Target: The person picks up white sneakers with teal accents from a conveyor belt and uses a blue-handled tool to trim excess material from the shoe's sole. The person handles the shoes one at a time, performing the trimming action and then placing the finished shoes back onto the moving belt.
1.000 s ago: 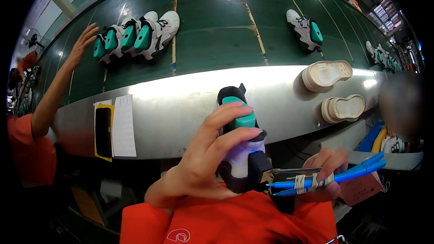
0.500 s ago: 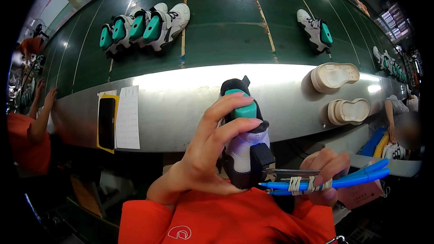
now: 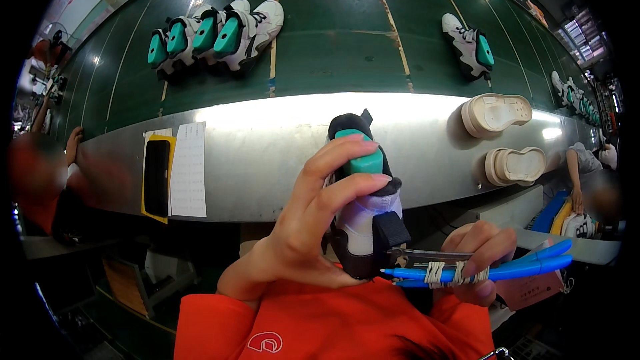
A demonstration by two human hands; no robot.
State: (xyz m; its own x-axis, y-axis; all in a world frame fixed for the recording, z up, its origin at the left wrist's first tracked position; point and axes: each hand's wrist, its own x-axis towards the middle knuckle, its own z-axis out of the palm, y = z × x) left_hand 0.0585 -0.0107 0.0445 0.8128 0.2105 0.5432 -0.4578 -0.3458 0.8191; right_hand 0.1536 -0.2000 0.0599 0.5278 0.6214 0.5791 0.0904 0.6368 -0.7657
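Observation:
My left hand grips a black-and-white shoe held upright before my chest. Two of its fingers press on the teal shoe last filling the shoe's opening, and the thumb lies under the shoe's near end. In my right hand is a bundle of blue pens wound with pale rubber bands. A thin metal tool lies along the pens, its kind unclear. Its tip meets the shoe beside a black strap; whether it touches the strap I cannot tell.
Beyond a steel ledge, a green conveyor belt carries several shoes with teal lasts. On the ledge sit a phone, a paper sheet and two cream shoe-sole forms. Co-workers are at both sides, one hand at the left.
The co-worker at the left has leaned toward the ledge, blurred by motion. My hands, the shoe and the pens keep nearly the same place; the view has shifted slightly.

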